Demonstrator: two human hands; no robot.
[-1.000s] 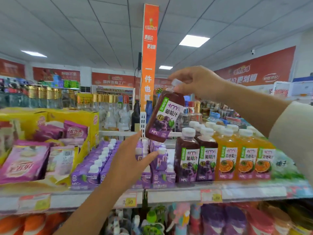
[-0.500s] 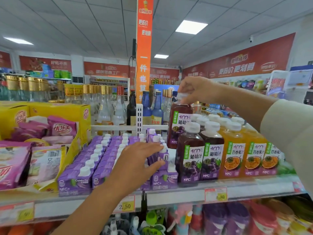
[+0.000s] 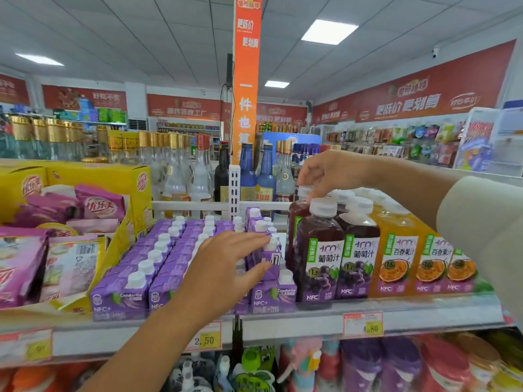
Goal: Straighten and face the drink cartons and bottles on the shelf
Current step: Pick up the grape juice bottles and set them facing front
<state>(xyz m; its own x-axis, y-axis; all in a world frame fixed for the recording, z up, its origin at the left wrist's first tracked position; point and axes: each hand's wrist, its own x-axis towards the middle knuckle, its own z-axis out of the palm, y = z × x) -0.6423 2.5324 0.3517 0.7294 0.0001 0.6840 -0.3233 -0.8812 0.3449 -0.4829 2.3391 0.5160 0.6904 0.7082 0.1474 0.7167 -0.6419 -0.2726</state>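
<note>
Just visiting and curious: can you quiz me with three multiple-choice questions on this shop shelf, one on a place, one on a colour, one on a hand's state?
1. Beside the dark purple plastic grape juice bottles, the orange plastic juice bottles stand: A) to their left; B) to their right; C) behind them.
2. The small purple drink cartons have screw caps that are: A) white; B) green; C) red.
3. The right hand: A) hangs idle; B) grips a grape juice bottle's cap; C) lies flat on a carton.
Answers: 1 B, orange stands right of purple; 2 A, every visible cap is white; 3 B, it curls round a white cap.
</note>
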